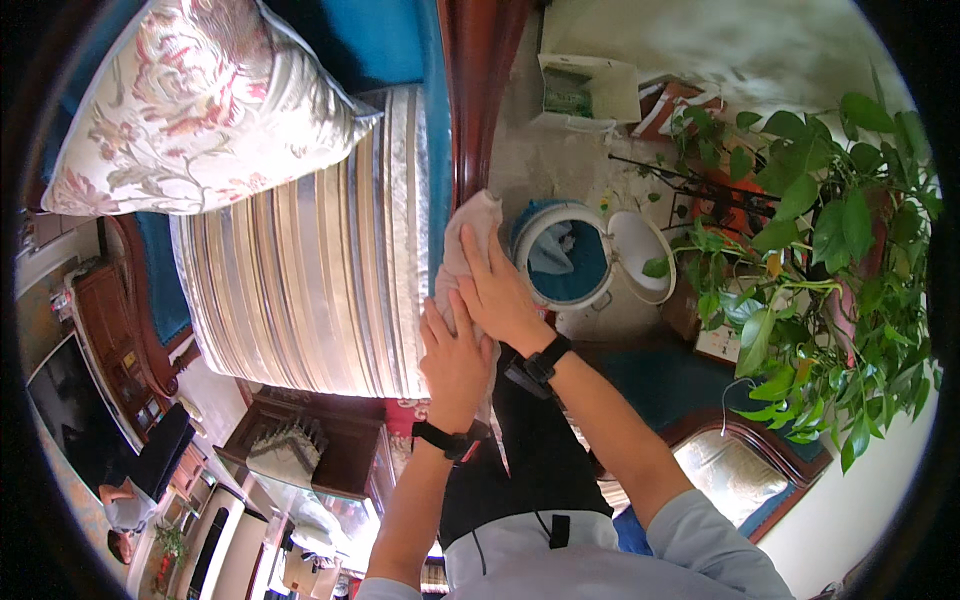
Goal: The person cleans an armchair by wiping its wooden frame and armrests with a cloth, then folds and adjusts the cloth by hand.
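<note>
A pale pinkish cloth [466, 225] lies draped over the sofa's reddish-brown wooden armrest [476, 97]. My right hand [504, 300] presses on the cloth, fingers spread and pointing away from me. Just below and to its left, my left hand [456, 367] bears down on the lower part of the same cloth. Both palms are hidden. Beside my left hand is a striped seat cushion [307, 277] on the blue sofa seat. A floral pillow [202, 112] leans at its far end.
Right of the armrest stands a round bin [566, 259] with its lid [639, 255] up and a white item inside. A leafy potted plant [817, 247] spreads at the right. An open white box [589, 90] sits at the back. Another person [135, 510] is far off at lower left.
</note>
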`<state>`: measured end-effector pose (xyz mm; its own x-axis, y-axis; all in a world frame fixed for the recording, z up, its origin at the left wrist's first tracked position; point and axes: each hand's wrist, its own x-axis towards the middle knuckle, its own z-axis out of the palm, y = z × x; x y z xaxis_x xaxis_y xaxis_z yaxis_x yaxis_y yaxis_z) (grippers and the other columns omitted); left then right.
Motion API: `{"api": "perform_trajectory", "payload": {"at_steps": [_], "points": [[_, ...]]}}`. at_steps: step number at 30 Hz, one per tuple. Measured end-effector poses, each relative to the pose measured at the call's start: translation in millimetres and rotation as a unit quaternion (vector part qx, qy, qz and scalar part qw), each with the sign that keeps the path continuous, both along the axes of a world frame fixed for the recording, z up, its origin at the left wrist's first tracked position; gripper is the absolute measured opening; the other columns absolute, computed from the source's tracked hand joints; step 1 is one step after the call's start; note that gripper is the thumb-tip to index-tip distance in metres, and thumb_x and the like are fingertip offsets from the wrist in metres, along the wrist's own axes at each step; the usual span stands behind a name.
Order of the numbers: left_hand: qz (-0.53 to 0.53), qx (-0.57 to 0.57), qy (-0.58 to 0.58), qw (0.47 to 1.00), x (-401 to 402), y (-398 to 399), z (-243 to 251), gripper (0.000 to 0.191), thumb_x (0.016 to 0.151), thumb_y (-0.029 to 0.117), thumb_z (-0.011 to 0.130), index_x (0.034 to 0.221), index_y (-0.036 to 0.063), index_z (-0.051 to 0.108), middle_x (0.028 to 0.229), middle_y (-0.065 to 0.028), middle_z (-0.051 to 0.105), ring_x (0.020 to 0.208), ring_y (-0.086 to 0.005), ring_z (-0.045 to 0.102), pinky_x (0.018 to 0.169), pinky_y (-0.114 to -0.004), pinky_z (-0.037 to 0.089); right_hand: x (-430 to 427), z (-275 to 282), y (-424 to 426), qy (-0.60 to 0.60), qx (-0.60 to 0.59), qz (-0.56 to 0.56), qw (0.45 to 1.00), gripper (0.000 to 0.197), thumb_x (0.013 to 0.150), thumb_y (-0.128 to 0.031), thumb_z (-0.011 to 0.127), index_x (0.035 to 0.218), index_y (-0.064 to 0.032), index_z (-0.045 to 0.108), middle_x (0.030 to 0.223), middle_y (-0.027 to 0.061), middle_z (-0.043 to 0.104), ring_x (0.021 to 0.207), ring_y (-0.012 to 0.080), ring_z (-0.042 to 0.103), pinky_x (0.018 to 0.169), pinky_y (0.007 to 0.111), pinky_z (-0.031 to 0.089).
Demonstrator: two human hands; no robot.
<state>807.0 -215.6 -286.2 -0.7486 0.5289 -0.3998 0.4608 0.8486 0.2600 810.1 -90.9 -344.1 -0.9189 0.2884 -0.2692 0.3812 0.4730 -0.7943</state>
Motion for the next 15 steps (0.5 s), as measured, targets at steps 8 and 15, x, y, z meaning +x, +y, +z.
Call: {"api": "perform_trajectory", "payload": {"at_steps": [8, 15], "points": [[-0.014, 0.042, 0.017, 0.999, -24.8, 25.0, -20.1, 0.082, 0.083, 0.028, 0.067, 0.147, -0.0055, 0.027, 0.138, -0.0393, 0.036, 0.117, -0.0513, 0.048, 0.080, -0.048, 0.056, -28.6, -15.9, 34.0, 0.121, 0.145, 0.023, 0.982, 0.064, 0.092, -0.020, 0.053, 0.149, -0.0028, 0.030, 0.144, 0.0385, 0.030, 0.126, 0.0549, 0.037, 0.109, 0.055, 0.031], [-0.009, 0.117, 0.076, 0.990, -80.5, 81.2, -53.1, 0.078, 0.085, 0.025, 0.065, 0.145, -0.0085, 0.028, 0.139, -0.0416, 0.034, 0.121, -0.0523, 0.046, 0.081, -0.046, 0.056, -87.2, 8.3, 88.4, 0.168, 0.260, 0.019, 0.951, 0.055, 0.085, -0.023, 0.064, 0.137, -0.0122, 0.049, 0.136, 0.0317, 0.042, 0.125, 0.0490, 0.042, 0.110, 0.055, 0.032]]}}
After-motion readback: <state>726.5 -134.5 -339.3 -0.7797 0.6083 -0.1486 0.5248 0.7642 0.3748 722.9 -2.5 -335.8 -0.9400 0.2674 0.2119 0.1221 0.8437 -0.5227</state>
